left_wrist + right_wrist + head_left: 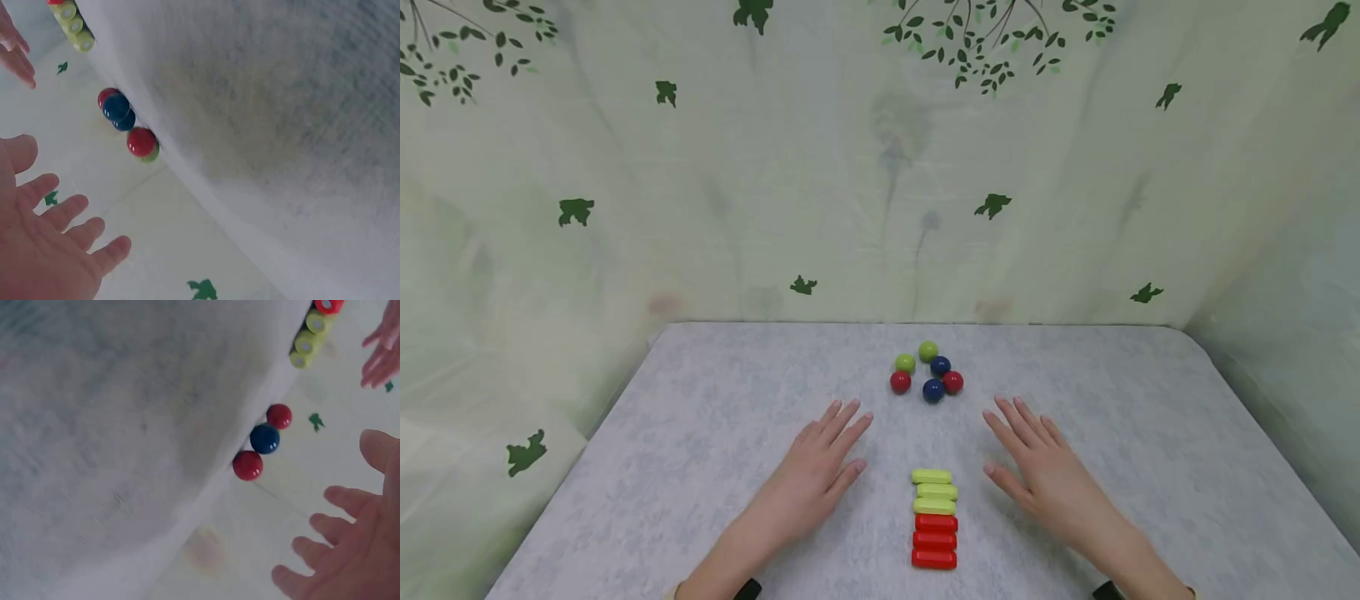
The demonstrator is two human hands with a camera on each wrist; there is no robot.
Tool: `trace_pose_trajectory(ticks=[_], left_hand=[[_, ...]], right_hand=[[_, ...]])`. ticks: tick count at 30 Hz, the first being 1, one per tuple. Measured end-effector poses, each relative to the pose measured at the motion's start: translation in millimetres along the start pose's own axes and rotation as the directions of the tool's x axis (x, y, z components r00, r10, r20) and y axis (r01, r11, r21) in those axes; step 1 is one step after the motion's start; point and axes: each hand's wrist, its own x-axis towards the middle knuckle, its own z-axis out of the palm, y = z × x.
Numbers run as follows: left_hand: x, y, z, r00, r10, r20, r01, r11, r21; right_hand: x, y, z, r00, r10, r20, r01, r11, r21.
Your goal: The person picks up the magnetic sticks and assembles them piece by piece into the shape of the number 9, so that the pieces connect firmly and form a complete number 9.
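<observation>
In the head view my left hand (812, 471) is held with fingers straight, left of a column of short rods. My right hand (1045, 475) mirrors it on the other side, fingers spread. Neither touches anything. Between them lie yellow-green rods (935, 492) at the far end of the column and red rods (935, 541) at the near end, side by side. Beyond the fingertips sits a loose cluster of glossy balls: two green balls (906, 363), two red balls (900, 382) and two dark blue balls (933, 391). The left wrist view shows the left palm (50, 244) with fingers extended.
A grey mottled table (700, 400) carries everything. Behind it and at both sides hangs a pale curtain (850, 183) printed with green leaves. Dark bands (748, 590) show at the wrists.
</observation>
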Motion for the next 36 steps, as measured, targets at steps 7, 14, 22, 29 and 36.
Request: trace_pose_trajectory(ticks=[7,14,22,29,36], left_hand=[[4.2,6.7,8.2,0.999,0.031,0.018,-0.027,0.985,-0.169],[9.9,13.9,18.8,0.985,-0.029,0.171,0.084,0.942,-0.325],[19.9,23.7,19.8,0.942,-0.056,0.332,0.238,0.807,-0.54],[28.9,25.6,25.2,0.929,-0.06,0.366,0.277,0.77,-0.576],[41.2,21.7,38.3,0.927,-0.081,0.366,0.323,0.668,-0.67]], right_hand=[[4.7,-7,6,0.996,-0.085,0.017,0.081,0.985,0.152],[13.4,-18,8,0.988,-0.057,0.143,0.009,0.949,0.316],[20.9,-18,13,0.961,-0.102,0.255,-0.05,0.847,0.529],[32.3,-13,22,0.943,-0.11,0.314,-0.097,0.811,0.576],[40.6,-5,27,0.922,-0.136,0.361,-0.132,0.769,0.626]])
